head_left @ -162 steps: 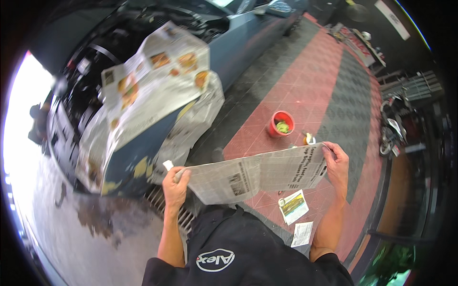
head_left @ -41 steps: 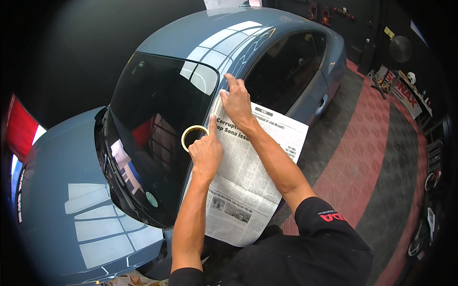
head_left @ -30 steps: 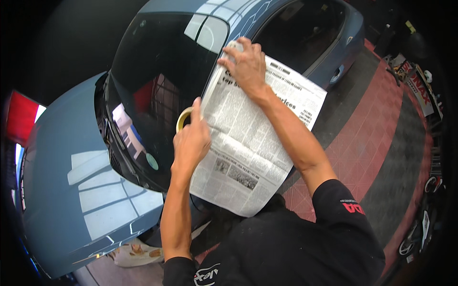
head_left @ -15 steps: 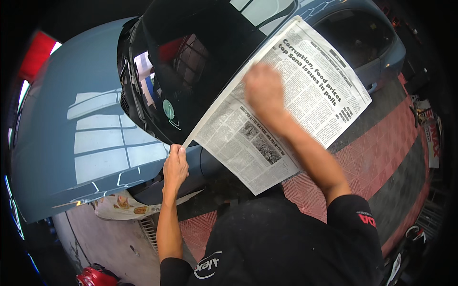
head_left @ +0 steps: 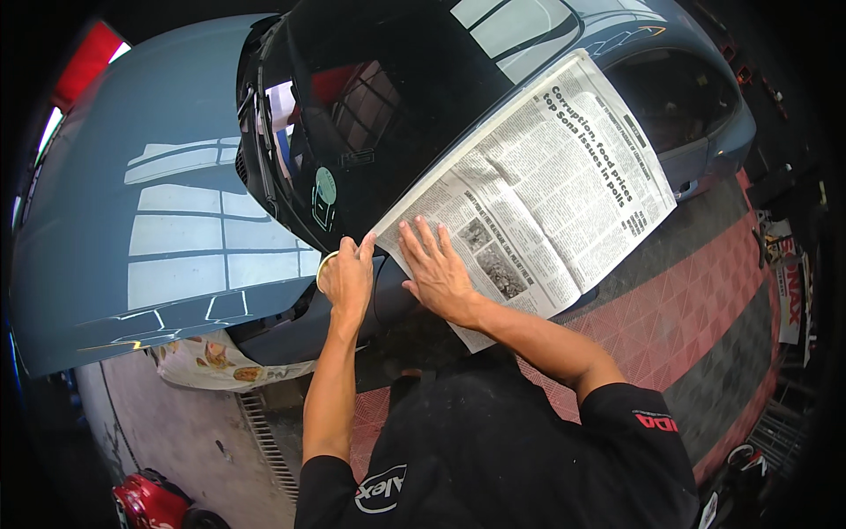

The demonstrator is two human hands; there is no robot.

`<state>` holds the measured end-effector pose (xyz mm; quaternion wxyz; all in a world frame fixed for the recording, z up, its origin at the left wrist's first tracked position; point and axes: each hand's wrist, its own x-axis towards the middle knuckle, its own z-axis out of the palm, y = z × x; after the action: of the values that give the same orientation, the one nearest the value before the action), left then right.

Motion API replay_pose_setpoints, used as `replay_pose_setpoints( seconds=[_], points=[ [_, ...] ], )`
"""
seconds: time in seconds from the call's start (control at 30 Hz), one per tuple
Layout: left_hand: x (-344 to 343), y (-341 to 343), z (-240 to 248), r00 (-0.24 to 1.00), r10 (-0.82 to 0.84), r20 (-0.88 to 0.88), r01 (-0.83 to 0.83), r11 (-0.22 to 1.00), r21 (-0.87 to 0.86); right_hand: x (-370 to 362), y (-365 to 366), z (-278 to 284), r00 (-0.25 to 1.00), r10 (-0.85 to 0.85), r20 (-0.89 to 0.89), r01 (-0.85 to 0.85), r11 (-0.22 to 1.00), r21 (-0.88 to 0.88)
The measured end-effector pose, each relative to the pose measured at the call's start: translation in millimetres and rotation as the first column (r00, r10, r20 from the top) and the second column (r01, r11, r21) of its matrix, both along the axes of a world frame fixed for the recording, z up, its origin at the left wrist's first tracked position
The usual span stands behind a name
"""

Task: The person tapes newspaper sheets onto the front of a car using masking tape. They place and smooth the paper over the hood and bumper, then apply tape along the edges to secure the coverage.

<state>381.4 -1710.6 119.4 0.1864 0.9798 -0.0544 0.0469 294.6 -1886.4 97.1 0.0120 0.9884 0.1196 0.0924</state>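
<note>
A sheet of newspaper (head_left: 564,185) hangs along the side of a blue-grey car (head_left: 97,212), its upper edge running beside the dark windshield (head_left: 414,79). My left hand (head_left: 349,280) is closed around a roll of tape (head_left: 325,269), whose pale yellowish rim shows at the hand's left side. Its fingertips are at the newspaper's lower left corner. My right hand (head_left: 441,278) lies on the paper near that corner, palm down and fingers spread. Part of the sheet's lower edge is hidden behind my right forearm.
The car's bonnet (head_left: 194,220) stretches to the left. Below its front hangs a patterned cloth (head_left: 220,360). A floor grate (head_left: 264,441) runs beside red and grey floor tiles (head_left: 652,304). A red machine (head_left: 150,502) stands lower left, and banners (head_left: 790,295) are at the right.
My right hand has moved down along the newspaper to its lower left corner, spreading flat. My left hand has shifted slightly right and up, and the tape roll now shows. The paper lies closer to the car.
</note>
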Motion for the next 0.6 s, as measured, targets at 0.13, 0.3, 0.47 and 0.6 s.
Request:
replay_pose_setpoints(
  seconds=[0.13, 0.3, 0.47, 0.6],
  points=[
    [9.6, -9.3, -4.5, 0.998, 0.024, -0.053, -0.023, 1.000, 0.014, 2.4, -2.0, 6.7, 1.000, 0.008, 0.020, -0.008, 1.000, 0.000],
    [3.6, -7.1, 8.2, 0.994, 0.065, -0.083, -0.069, 0.997, -0.044, 37.0, 7.3, 32.2, 0.966, 0.193, 0.173, -0.224, 0.958, 0.177],
    [-60.5, 6.3, 45.3, 0.996, -0.058, -0.066, 0.042, 0.972, -0.232, 52.8, -14.7, 112.1, 0.881, 0.456, 0.127, -0.473, 0.861, 0.187],
    [-98.7, -4.9, 80.4, 0.997, -0.080, -0.020, 0.066, 0.923, -0.378, 51.7, -32.8, 173.7, 0.744, 0.633, -0.214, -0.524, 0.751, 0.401]
  ],
)
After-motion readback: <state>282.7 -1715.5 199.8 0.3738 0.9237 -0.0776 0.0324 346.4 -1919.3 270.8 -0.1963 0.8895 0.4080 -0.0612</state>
